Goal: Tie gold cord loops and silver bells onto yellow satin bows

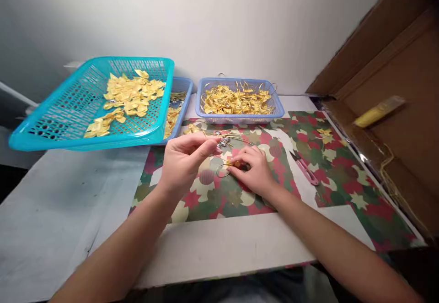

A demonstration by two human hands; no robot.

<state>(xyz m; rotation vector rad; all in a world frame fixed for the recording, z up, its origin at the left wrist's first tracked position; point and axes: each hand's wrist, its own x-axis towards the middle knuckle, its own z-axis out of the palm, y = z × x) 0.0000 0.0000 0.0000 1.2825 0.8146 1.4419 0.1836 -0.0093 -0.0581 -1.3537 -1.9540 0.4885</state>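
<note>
My left hand (187, 159) is raised over the patterned sheet, thumb and forefinger pinched together; what lies between the fingertips is too small to make out. Lower and to its right, my right hand (253, 168) closes its fingers on a small yellow ribbon bow (228, 163), mostly hidden by the fingers. A thin looped cord (217, 172) curves out from the bow toward the left. Just beyond both hands lie small silver bells (224, 142) and several loose gold cords (236, 135).
A turquoise basket (68, 143) of yellow bows rests partly over a blue basket (185, 106). Another blue basket (240, 119) holds corded bows. Pink thread snips (307, 170) lie right of my right hand. A cardboard wall (387, 65) bounds the right side, with a yellow-filled tube (379, 110) beside it.
</note>
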